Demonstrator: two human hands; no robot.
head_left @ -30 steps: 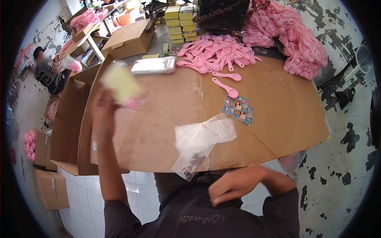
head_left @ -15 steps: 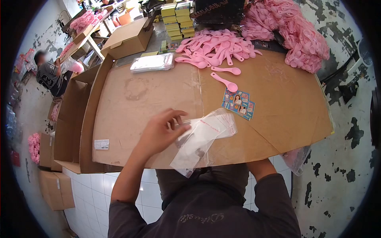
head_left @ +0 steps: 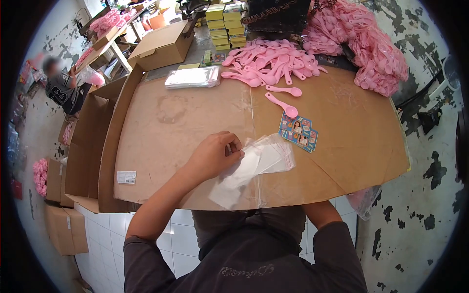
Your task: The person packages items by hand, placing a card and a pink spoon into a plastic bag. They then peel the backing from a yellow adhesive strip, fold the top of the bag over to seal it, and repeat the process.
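Head view: left hand (head_left: pixel 215 157) over the cardboard tabletop (head_left: pixel 156 151), thumb and fingertips pinched on the upper left edge of the clear plastic bags (head_left: pixel 256 163). Bags lay fanned near the front edge, lower end blurred. Right forearm (head_left: pixel 322 213) ran under that edge; right hand hidden, couldn't tell its grip. Printed cards (head_left: pixel 299 134) overlapped just beyond the bags, one pink spoon (head_left: pixel 282 105) touching them, another spoon (head_left: pixel 284 91) just behind. Spoon pile (head_left: pixel 273 62) sat farther back, packaged bag stack (head_left: pixel 192 78) to its left.
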